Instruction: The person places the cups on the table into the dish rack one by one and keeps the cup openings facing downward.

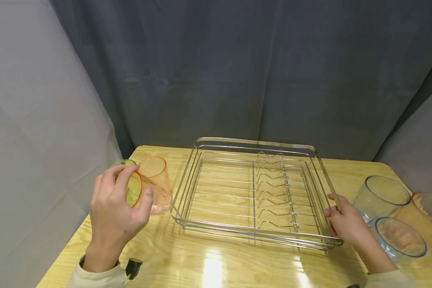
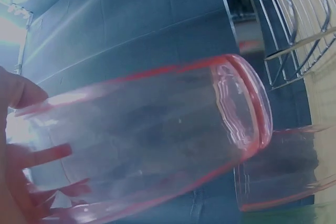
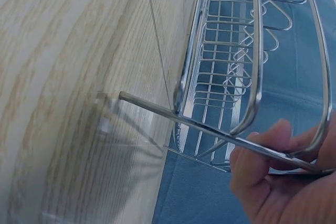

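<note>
My left hand (image 1: 117, 204) holds an orange clear cup (image 2: 152, 124) near its rim, thumb on one side and fingers on the other. The cup is tipped over, its mouth toward the palm and its thick base pointing right. Just behind it stands a second orange cup (image 1: 154, 167); a green cup (image 1: 124, 162) is mostly hidden by the hand. At the other side, my right hand (image 1: 347, 220) grips the right end of a metal wire dish rack (image 1: 253, 196), fingers curled round its rim (image 3: 273, 156). The rack holds no dishes.
Right of the right forearm stand a clear dark-rimmed cup (image 1: 383, 196), a blue-rimmed cup (image 1: 399, 240) and another orange cup (image 1: 428, 216), close together. A small black object (image 1: 133, 267) is by the left wrist. Grey curtains (image 1: 237, 80) border the wooden table (image 1: 180, 256).
</note>
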The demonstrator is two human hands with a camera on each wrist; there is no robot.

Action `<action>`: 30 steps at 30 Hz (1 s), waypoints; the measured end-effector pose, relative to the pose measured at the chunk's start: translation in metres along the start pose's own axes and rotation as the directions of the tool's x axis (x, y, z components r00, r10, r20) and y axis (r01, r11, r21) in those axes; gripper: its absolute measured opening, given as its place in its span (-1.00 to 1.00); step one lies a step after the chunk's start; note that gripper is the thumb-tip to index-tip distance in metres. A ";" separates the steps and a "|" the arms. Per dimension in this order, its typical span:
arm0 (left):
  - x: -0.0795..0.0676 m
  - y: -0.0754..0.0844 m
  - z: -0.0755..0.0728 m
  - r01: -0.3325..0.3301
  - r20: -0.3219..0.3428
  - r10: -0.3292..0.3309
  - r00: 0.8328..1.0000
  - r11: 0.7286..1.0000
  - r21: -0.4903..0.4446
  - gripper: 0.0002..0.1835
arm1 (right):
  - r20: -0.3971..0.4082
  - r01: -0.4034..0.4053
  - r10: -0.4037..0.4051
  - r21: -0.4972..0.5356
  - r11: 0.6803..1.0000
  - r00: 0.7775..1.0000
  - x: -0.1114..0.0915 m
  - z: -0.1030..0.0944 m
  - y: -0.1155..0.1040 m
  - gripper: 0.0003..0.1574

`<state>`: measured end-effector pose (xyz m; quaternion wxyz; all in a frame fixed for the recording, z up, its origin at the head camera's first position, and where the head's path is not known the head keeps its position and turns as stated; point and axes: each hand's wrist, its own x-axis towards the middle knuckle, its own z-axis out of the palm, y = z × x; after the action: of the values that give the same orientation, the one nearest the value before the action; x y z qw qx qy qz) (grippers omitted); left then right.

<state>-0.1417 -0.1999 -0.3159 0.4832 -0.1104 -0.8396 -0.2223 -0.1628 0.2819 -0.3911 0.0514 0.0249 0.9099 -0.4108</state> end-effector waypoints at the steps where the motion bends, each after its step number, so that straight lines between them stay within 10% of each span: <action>1: 0.001 0.000 0.000 -0.003 -0.012 0.003 1.000 1.000 -0.016 -0.49 | -0.003 0.002 -0.002 -0.003 1.000 1.000 0.000 0.000 0.000 -0.38; 12: 0.008 0.003 0.008 -0.040 -0.102 0.021 0.995 0.981 -0.190 -0.47 | -0.006 0.012 -0.012 0.001 1.000 1.000 -0.001 -0.003 -0.002 -0.38; 30: -0.003 0.010 0.021 -0.036 -0.047 0.024 0.999 0.966 -0.257 -0.49 | 0.016 0.001 -0.001 0.017 1.000 1.000 -0.001 0.002 0.001 -0.38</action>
<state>-0.1527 -0.1809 -0.3249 0.4862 -0.1800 -0.7912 -0.3244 -0.1614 0.2809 -0.3924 0.0584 0.0216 0.9060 -0.4187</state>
